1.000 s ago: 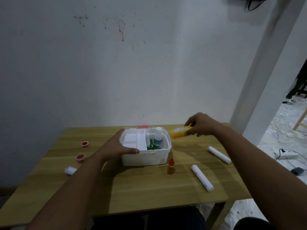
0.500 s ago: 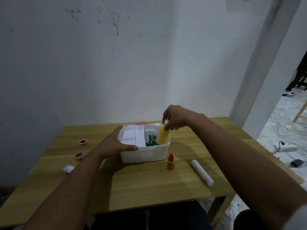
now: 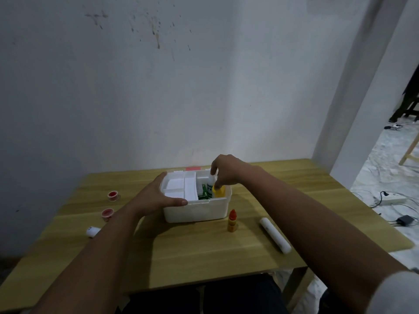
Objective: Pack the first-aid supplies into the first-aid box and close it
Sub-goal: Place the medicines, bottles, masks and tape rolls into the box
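The white first-aid box (image 3: 195, 211) stands open in the middle of the wooden table (image 3: 204, 252). My left hand (image 3: 158, 197) grips its left front rim, thumb along the front edge. My right hand (image 3: 227, 172) reaches over the right compartment, fingertips pinching the top of a yellow bottle (image 3: 220, 191) that stands inside. Beside it in the box are a white bottle with a green label (image 3: 210, 185) and a green item (image 3: 202, 194). An orange dropper bottle (image 3: 232, 220) and a white roll (image 3: 275, 235) lie on the table to the box's right.
Two small red-filled cups (image 3: 112, 195) (image 3: 107, 214) and a short white roll (image 3: 91, 231) sit on the table's left side. A pink piece (image 3: 192, 168) shows behind the box. The wall is close behind the table. Cables and a power strip (image 3: 390, 199) lie on the floor to the right.
My right hand carried the yellow bottle from the right of the box into its right compartment and lowered it upright. My left hand stayed on the rim.
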Tool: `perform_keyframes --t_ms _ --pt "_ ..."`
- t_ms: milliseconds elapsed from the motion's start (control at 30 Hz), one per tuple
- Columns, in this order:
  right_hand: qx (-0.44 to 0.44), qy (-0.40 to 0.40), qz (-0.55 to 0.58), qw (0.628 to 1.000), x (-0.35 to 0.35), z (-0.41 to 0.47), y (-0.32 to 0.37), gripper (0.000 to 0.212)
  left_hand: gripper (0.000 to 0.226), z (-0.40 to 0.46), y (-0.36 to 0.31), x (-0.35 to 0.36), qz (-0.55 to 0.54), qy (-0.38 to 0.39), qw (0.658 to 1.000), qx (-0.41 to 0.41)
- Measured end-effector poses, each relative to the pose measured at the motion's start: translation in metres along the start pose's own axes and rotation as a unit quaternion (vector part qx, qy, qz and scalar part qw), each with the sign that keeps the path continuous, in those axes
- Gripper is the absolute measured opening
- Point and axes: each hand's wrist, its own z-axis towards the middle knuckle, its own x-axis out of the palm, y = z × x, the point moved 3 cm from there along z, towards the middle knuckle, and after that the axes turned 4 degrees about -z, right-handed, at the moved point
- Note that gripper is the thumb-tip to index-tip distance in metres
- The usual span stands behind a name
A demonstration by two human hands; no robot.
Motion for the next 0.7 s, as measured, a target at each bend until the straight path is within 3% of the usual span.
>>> perform_keyframes --t_ms 67,233,300,400,533,700 --pt "0.019 -0.007 0.067 0.998 -0.009 -0.008 -0.005 0.054 0.135 -0.001 -0.002 0.0 -0.011 0.0 1.0 0.004" --pt "0.101 -0.06 0.109 0.987 -0.028 -0.029 -0.022 0.015 0.124 -0.005 -0.006 0.001 -0.015 -0.005 1.0 0.007" --pt "0.13 -0.009 0.125 0.984 -0.023 -0.042 -0.027 0.017 0.114 -0.006 -0.006 0.001 -0.01 -0.008 1.0 0.0" --pt "0.143 0.103 0.124 0.977 0.008 -0.063 -0.026 0.037 0.118 -0.005 -0.004 0.0 -0.008 -0.008 1.0 0.005" --pt "0.148 0.096 0.09 0.98 0.057 -0.067 -0.019 0.034 0.077 -0.004 -0.007 0.003 -0.007 -0.005 1.0 0.005" --pt "0.137 0.106 0.112 0.978 0.039 -0.076 -0.017 0.012 0.097 0.0 0.002 -0.001 0.004 -0.01 1.0 0.003"
